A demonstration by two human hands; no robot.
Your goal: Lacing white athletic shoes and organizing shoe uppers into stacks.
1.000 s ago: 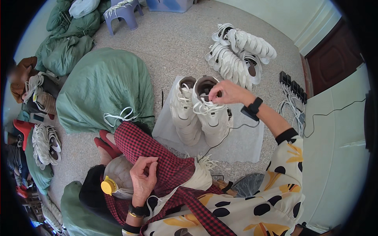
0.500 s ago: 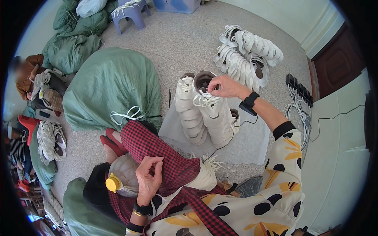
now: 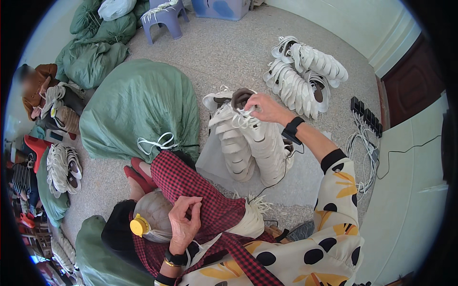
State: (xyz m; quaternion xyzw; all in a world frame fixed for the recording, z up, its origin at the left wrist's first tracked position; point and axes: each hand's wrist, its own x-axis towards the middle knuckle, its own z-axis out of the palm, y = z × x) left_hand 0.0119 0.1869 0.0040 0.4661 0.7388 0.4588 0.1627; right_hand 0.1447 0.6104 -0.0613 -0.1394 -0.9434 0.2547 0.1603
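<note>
Two rows of nested white shoe uppers [image 3: 260, 152] stand side by side on a pale sheet [image 3: 305, 186] before me. My right hand [image 3: 267, 108] is closed at the brown-lined collar of the right row's top upper [image 3: 243, 101], fingers by its white laces. Just left of it, another upper [image 3: 220, 99] sits tilted atop the left row. My left hand [image 3: 185, 220] hovers above my checked apron [image 3: 191, 178], thumb and forefinger pinched; what they hold, if anything, cannot be made out. Close by are a yellow cap [image 3: 139, 225] on a rounded clear container and a bundle of white laces [image 3: 245, 224].
A big green sack [image 3: 138, 109] stands to the left, more sacks behind it. Further shoe uppers [image 3: 298, 86] lie at the far right. Black adapters and cables [image 3: 365, 117] run along the right wall. A purple stool [image 3: 164, 21] is at the back; a person [image 3: 45, 95] sits far left.
My right hand stays at the right row's collar, its wrist shifted slightly left. The left row's top upper now tips outward to the left. My left hand keeps its pinch.
</note>
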